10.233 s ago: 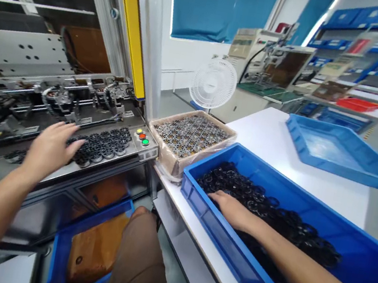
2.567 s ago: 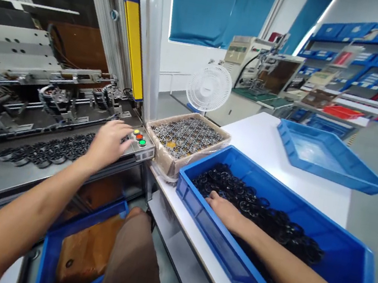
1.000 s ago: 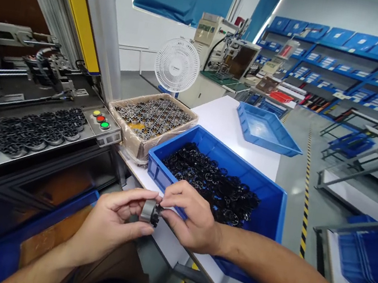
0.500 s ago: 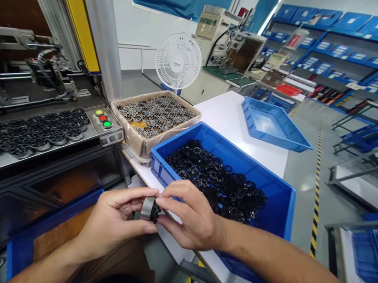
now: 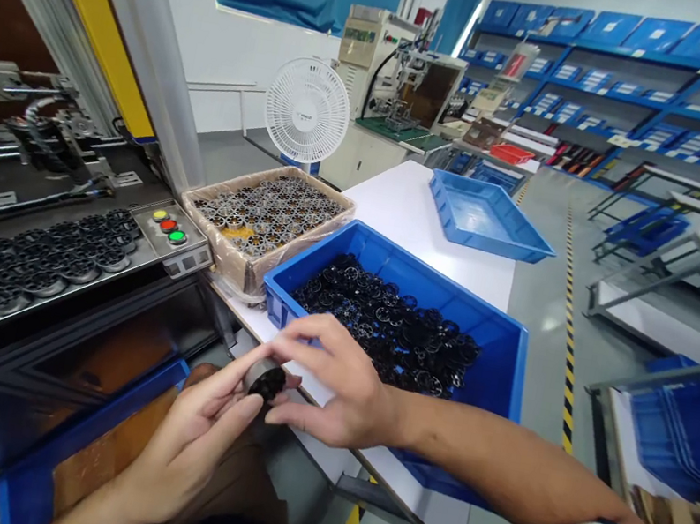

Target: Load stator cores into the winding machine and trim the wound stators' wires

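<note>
Left hand (image 5: 187,432) grips metal ring (image 5: 258,370) with black insert (image 5: 267,385), beside white table's (image 5: 429,512) near edge; right hand (image 5: 345,391) curls alongside (whether grasping, cannot tell). Slack left pinch could drop it.

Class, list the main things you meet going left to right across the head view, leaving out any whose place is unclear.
Rows of black-and-silver parts, left hand, held round part, right hand, striped floor line, blue crates.
</note>
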`<state>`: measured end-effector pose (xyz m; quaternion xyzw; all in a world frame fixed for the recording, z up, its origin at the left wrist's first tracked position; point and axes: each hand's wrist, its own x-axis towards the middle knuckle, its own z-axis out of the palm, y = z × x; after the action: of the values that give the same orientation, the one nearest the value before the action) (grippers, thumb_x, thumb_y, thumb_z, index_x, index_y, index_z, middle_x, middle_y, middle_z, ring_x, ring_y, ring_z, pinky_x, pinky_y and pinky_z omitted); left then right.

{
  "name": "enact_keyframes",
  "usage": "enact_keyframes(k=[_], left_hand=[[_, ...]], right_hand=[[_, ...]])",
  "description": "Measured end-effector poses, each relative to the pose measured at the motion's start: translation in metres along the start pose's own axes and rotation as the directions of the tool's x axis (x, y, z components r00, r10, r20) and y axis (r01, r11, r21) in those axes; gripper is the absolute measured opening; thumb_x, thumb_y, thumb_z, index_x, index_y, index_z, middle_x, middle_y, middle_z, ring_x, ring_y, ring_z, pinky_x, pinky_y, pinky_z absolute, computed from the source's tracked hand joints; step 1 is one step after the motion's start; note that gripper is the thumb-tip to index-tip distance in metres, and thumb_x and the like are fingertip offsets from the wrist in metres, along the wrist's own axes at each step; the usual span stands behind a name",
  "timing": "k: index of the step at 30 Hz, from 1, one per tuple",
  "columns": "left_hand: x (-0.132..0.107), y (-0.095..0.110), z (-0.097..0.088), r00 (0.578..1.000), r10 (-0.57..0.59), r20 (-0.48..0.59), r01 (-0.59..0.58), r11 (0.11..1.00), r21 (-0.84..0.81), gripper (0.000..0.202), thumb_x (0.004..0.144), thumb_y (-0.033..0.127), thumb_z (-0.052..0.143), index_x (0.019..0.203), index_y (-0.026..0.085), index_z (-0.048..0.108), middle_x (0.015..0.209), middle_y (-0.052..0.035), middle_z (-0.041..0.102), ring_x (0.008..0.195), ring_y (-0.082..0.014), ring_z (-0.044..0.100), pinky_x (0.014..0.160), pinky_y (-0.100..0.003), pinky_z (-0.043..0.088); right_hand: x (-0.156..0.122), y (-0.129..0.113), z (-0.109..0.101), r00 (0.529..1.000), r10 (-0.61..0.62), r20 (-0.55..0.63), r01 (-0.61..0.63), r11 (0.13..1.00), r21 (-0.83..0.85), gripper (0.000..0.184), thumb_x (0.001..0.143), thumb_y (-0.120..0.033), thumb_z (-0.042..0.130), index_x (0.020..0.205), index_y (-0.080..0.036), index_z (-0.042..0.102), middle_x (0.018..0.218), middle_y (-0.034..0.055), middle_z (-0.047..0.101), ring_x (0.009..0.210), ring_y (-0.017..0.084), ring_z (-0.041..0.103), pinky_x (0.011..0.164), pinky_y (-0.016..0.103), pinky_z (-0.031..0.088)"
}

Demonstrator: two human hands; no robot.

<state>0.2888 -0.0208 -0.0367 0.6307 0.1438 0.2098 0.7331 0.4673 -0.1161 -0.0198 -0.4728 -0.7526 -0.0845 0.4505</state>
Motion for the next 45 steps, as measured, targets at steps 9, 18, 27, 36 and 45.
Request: enact_keyframes(k=[9, 18, 27, 36, 45], left_hand=[[0.010, -0.004, -0.022, 1.000, -0.002, -0.011, 0.005, 0.957, 0.291, 0.040, 0.089, 0.032, 0.060, 0.128, 0.022, 0.061, 0.128, -0.0102, 0.064, 0.102, -0.0217, 0.068, 0.089, -0.027, 0.055], [0.011, -0.010, -0.038, 0.983, 0.107, -0.148, -0.031, 0.897, 0.442, 0.034, 0.078, 0.031, 0.073, 0.110, 0.021, 0.069, 0.109, -0.0060, 0.063, 0.091, -0.0176, 0.063, 0.073, -0.021, 0.052], [-0.002, 0.005, -0.037, 0.975, 0.214, -0.062, -0.142, 0.811, 0.568, 0.039, 0.084, 0.027, 0.068, 0.123, 0.026, 0.064, 0.125, -0.0054, 0.068, 0.116, -0.0220, 0.061, 0.099, -0.029, 0.046], [-0.006, 0.013, -0.034, 0.978, 0.094, -0.188, -0.069, 0.988, 0.136, 0.042, 0.079, 0.022, 0.073, 0.120, 0.019, 0.066, 0.121, -0.0110, 0.070, 0.089, -0.0171, 0.071, 0.084, -0.026, 0.057], [0.006, 0.010, -0.014, 0.990, 0.001, -0.139, -0.020, 0.990, -0.142, 0.048, 0.057, 0.003, 0.085, 0.101, 0.017, 0.074, 0.095, -0.0066, 0.079, 0.081, -0.0176, 0.075, 0.075, -0.023, 0.061]], right_hand=[[-0.001, 0.087, -0.027, 0.706, 0.684, 0.182, -0.580, 0.707, -0.406, 0.029, 0.095, -0.034, 0.056, 0.112, -0.012, 0.062, 0.112, 0.0109, 0.065, 0.102, 0.017, 0.062, 0.091, 0.032, 0.051], [-0.057, 0.165, -0.027, 0.311, 0.878, 0.363, -0.583, 0.478, -0.657, 0.029, 0.093, -0.034, 0.059, 0.116, -0.016, 0.060, 0.118, 0.0080, 0.062, 0.101, 0.021, 0.063, 0.087, 0.041, 0.054], [-0.062, 0.173, -0.020, 0.171, 0.857, 0.486, -0.570, 0.488, -0.661, 0.028, 0.093, -0.034, 0.059, 0.114, -0.015, 0.060, 0.113, 0.0072, 0.063, 0.097, 0.019, 0.064, 0.083, 0.040, 0.056], [-0.016, 0.130, -0.029, 0.510, 0.808, 0.294, -0.621, 0.583, -0.525, 0.015, 0.089, -0.015, 0.061, 0.102, -0.012, 0.066, 0.094, 0.0079, 0.069, 0.085, 0.018, 0.066, 0.084, 0.038, 0.055], [0.015, -0.021, -0.006, 0.968, 0.245, 0.056, -0.251, 0.937, 0.242, 0.019, 0.085, -0.007, 0.059, 0.100, -0.016, 0.067, 0.090, 0.0082, 0.065, 0.084, 0.016, 0.063, 0.073, 0.031, 0.056]])
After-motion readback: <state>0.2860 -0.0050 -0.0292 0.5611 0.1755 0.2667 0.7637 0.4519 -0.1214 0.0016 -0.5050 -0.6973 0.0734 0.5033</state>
